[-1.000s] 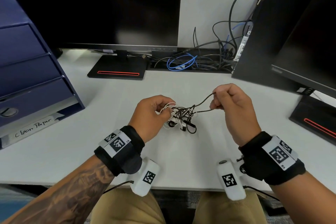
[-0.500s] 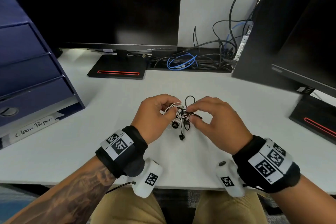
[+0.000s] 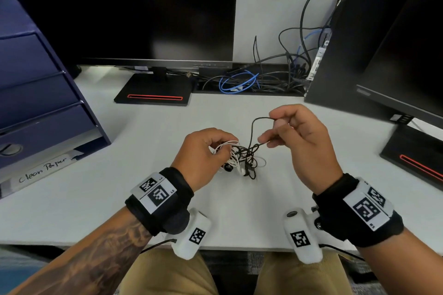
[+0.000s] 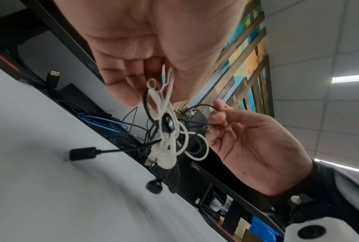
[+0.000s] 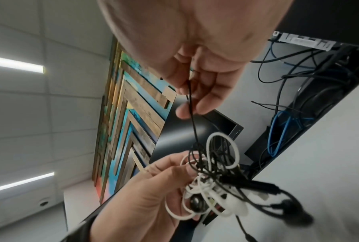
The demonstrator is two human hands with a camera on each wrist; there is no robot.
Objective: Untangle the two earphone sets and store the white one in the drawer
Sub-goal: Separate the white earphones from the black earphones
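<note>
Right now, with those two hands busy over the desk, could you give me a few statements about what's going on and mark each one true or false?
1. The right hand pinches a loop of the black earphone cable. True.
2. The left hand holds nothing. False: it grips the white earphone cable in the tangle.
3. The two sets are already separated. False: black and white cables are knotted together.
4. The blue drawer unit stands at the person's left. True.
5. The white set lies in the drawer. False: it is in the left hand.

The desk looked matt and smooth; the white earphones were glossy plastic, the black earphones thin rubbery cord, the wristbands black cloth.
</note>
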